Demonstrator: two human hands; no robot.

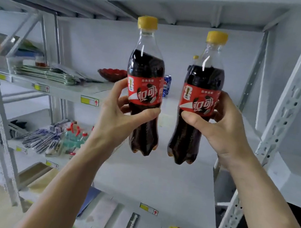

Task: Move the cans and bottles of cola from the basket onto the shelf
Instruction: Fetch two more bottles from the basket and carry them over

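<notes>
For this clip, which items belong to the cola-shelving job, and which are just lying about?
Job: yellow-capped plastic cola bottle in left hand; matching cola bottle in right hand; white metal shelf; blue can.
Lying about: red glass dish; flat green packets.

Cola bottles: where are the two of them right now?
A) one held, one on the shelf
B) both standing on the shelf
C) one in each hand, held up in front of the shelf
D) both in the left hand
C: the left hand grips one cola bottle and the right hand grips the other cola bottle, both held upright off the shelf.
</notes>
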